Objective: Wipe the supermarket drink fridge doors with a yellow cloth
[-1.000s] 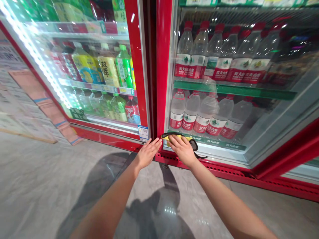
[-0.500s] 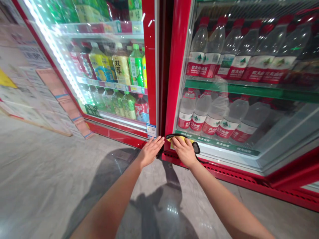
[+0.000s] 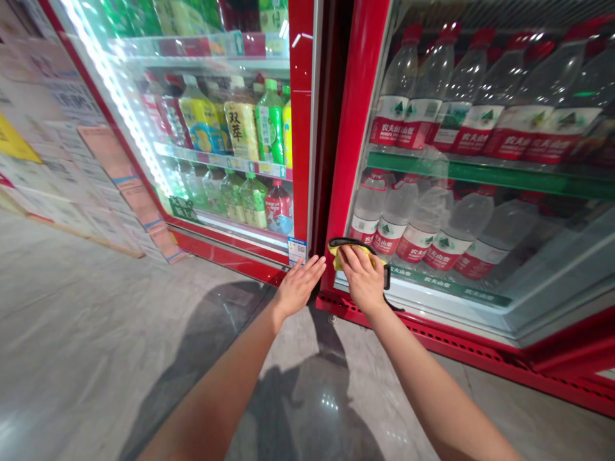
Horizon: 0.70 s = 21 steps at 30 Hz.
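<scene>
My right hand (image 3: 360,282) lies over a yellow cleaning cloth (image 3: 339,256) with black edging, pressing it on the lower left corner of the right fridge's glass door (image 3: 408,285). Part of the cloth is hidden under my fingers, and a black edge hangs down beside the wrist. My left hand (image 3: 298,288) is open, fingers stretched out and holding nothing. It is near the lower corner of the left fridge (image 3: 230,256), by the dark gap between the two cabinets; whether it touches the frame I cannot tell.
Behind the right glass stand water bottles (image 3: 446,246) with red labels on two shelves. The left fridge holds colourful drink bottles (image 3: 240,121). Stacked cartons (image 3: 96,186) line the far left. Grey shiny floor (image 3: 120,339) spreads below, with shadows on it.
My right hand has slid the cloth a little upward on the glass. My left hand stays beside the gap with fingers stretched. The whole view has shifted slightly.
</scene>
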Tool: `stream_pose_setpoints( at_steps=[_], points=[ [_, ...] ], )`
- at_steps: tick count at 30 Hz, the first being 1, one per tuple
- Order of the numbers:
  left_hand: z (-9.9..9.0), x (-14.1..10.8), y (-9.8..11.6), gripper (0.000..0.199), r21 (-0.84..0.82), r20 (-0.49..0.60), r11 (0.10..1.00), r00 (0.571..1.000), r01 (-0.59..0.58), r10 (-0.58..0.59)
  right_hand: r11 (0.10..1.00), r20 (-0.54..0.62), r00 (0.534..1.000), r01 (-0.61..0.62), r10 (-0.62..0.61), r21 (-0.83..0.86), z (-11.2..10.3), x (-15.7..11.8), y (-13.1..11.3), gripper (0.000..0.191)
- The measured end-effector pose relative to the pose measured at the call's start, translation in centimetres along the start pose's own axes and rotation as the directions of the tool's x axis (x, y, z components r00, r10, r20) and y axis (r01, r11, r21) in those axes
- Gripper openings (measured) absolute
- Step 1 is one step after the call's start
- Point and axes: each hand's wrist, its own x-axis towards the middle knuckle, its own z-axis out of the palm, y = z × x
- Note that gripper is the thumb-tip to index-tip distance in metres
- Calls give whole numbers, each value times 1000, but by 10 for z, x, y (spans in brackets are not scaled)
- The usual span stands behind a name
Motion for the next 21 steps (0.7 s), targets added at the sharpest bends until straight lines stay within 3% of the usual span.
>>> stream_pose_setpoints(
  at_steps=[4,8,10,13,17,19,21],
  points=[
    [1,-1,-1,71,0,3,1000,1000,1,-1,995,81,993,85,-89,46,0,-14,0,44],
    [-1,9,-3,58,5,-47,1000,999,-2,2,999,-16,1000,15,-15,43,-17,27,9,45],
    [-2,16,-4,54,6,-95,999,995,34,-34,999,-46,998,42,-40,34,-23,52,12,47],
    [-1,22,-4,60,-7,-152,993,981,118,-118,982,24,982,190,-190,2,-21,62,13,47],
    [7,19,-4,69,-39,-165,987,973,158,-162,897,170,887,441,-430,-30,-11,41,13,40],
    [9,17,-4,69,-40,-166,987,973,154,-158,876,212,861,481,-462,-46,-13,43,13,39],
    [9,17,-5,68,-33,-176,987,971,157,-161,890,223,877,450,-425,-74,-23,59,14,41]
  ],
)
